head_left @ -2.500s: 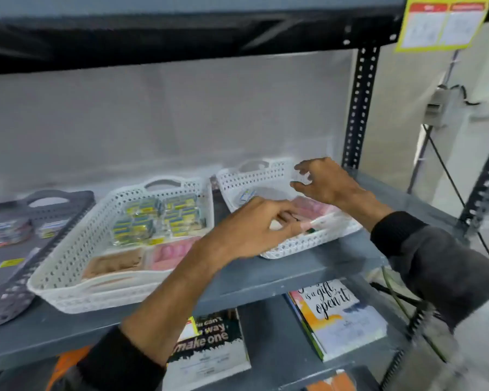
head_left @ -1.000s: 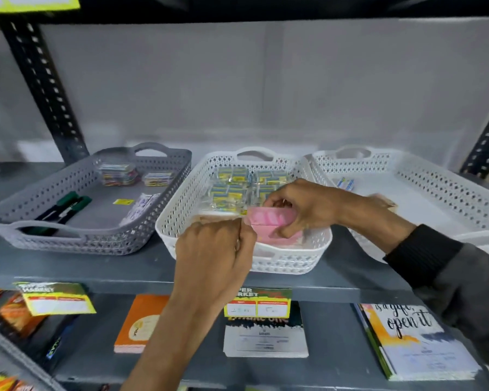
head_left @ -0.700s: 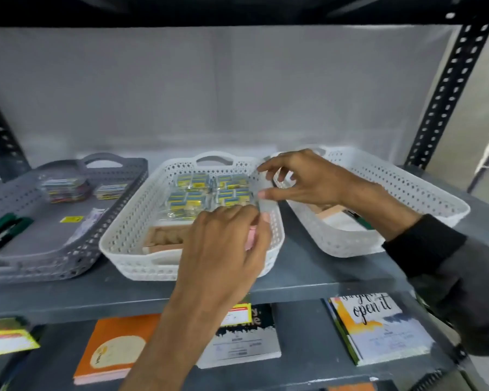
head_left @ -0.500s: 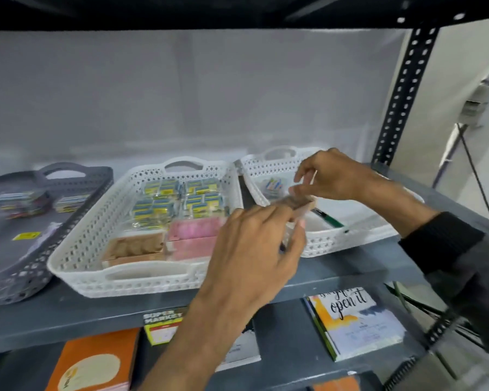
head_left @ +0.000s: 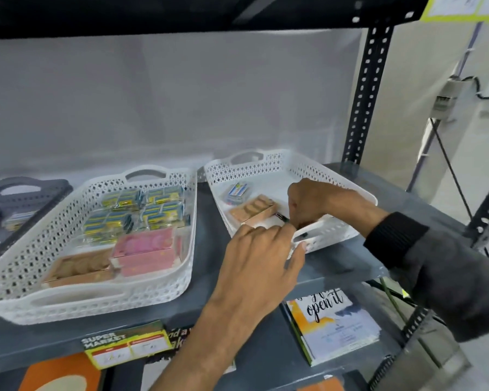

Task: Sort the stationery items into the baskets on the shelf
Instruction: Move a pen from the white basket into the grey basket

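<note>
The left hand (head_left: 261, 251) reaches forward palm down on a bare forearm, fingers curled at the tips. The right hand (head_left: 315, 203), on a dark-sleeved arm, is bent downward, its fingers pinched together close beside the left fingertips.

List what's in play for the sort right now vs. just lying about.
In play: right white basket, tan box, dark pen, small blue-labelled packet, left hand, right hand, middle white basket.

Lying about: notebooks below, price tag, grey basket.
</note>
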